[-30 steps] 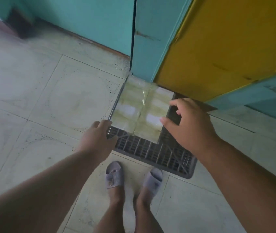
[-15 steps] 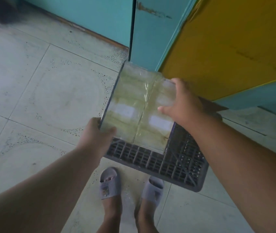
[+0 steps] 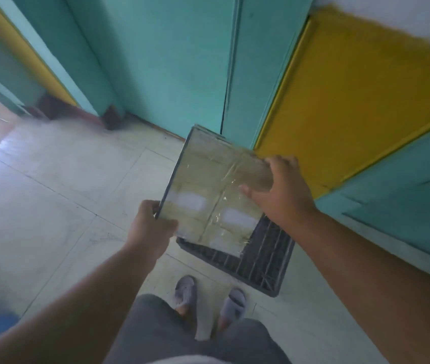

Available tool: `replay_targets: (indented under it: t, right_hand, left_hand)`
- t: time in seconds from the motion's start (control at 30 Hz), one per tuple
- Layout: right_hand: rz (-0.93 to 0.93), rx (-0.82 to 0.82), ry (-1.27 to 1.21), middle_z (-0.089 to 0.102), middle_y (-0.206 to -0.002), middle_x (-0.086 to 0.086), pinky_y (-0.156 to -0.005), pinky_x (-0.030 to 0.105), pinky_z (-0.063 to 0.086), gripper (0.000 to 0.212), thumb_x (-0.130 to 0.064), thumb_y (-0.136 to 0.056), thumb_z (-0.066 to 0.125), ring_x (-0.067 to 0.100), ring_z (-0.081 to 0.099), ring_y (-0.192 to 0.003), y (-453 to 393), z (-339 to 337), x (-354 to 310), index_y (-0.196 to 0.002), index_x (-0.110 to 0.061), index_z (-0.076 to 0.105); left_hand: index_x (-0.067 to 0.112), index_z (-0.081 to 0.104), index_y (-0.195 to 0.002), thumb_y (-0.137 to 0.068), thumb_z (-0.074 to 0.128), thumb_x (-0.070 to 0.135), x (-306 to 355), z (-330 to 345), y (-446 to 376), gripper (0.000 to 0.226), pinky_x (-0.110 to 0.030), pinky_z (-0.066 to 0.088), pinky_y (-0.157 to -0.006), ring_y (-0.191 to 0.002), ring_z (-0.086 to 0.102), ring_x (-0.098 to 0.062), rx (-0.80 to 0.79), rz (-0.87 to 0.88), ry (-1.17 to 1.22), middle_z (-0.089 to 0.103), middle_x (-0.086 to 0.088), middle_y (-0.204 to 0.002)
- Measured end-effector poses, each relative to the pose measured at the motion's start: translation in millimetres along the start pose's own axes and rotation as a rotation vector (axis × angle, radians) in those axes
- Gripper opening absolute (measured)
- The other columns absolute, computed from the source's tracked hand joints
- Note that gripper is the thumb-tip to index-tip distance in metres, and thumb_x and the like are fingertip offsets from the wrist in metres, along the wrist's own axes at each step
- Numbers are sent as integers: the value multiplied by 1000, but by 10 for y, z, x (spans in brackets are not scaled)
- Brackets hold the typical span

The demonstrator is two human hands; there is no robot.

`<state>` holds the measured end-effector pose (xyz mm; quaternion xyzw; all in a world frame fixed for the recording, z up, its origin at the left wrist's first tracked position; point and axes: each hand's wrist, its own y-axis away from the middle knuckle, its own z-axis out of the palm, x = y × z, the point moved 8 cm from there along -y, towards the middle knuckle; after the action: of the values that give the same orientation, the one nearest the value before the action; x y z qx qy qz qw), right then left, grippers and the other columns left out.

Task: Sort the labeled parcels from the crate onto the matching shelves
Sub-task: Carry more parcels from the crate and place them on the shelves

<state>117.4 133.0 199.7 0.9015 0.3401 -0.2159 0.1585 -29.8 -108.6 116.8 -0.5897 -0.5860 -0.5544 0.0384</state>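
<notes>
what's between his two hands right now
The taped parcel: the left hand grips its near left corner, the right hand holds its right edge. Under it sits the dark slatted crate on the floor. Head view shows this.

Both hands hold a taped parcel (image 3: 212, 195) above a dark crate (image 3: 263, 256) on the tiled floor (image 3: 59, 195): left hand (image 3: 150, 227) grips its near-left corner, right hand (image 3: 282, 190) its right edge.
</notes>
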Motion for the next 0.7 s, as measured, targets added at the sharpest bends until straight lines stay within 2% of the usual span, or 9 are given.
replay_targets:
  t: [0.13,0.2,0.27,0.3,0.4,0.5,0.6,0.7]
  right_hand:
    - [-28,80,-40,41,-130,7,-76,29,41,66,-63,-85,64,25,52,-108,320,-675,-398,-130,-18,47]
    - [19,98,-131,44,-125,5,-67,27,40,54,-62,-89,56,22,53,-100,443,-914,-489,-122,-19,49]
    - [67,140,-227,54,-113,5,-58,28,41,42,-59,-94,50,19,56,-87,547,-1102,-559,-106,-18,52]
    - [90,174,-264,60,-102,7,-58,31,42,41,-58,-95,49,20,59,-82,593,-1199,-597,-98,-17,53]
    - [161,246,-280,63,-82,10,-59,37,45,50,-61,-95,48,28,62,-74,669,-1428,-686,-87,-12,55]
    - [229,315,-249,63,-79,10,-55,34,39,52,-63,-92,51,25,59,-69,797,-1572,-768,-80,-13,52]
    - [285,318,-219,56,-76,4,-54,32,35,43,-58,-94,52,20,52,-65,920,-1587,-865,-80,-18,48]
    - [271,292,-213,59,-84,0,-59,34,42,24,-44,-101,48,23,58,-74,964,-1526,-994,-91,-22,52]
  left_hand:
    - [24,51,-110,-75,71,4,426,-263,523,45,-59,59,-79,-90,68,-32,-9,107,23,65,-6,-101]
    - [25,51,-109,-78,71,4,612,-366,691,42,-53,60,-75,-85,67,-29,-4,166,6,65,-2,-98]
    - [27,52,-111,-82,72,10,765,-464,771,39,-44,57,-67,-83,66,-25,-7,235,-23,65,2,-97]
    - [27,53,-111,-83,74,14,845,-510,791,37,-41,57,-69,-86,65,-24,-25,275,-17,65,2,-99]
    - [22,57,-114,-90,73,28,963,-548,731,29,-50,55,-94,-103,67,-31,-173,258,274,66,-9,-114]
    - [7,56,-114,-98,59,33,1144,-579,624,31,-44,54,-96,-111,66,-34,-310,206,526,65,-24,-117]
    - [6,61,-107,-97,63,25,1308,-654,511,21,-46,53,-96,-110,66,-37,-363,195,549,66,-26,-116]
    - [8,65,-100,-89,72,17,1369,-730,409,16,-46,54,-94,-100,69,-33,-396,185,502,68,-25,-113]
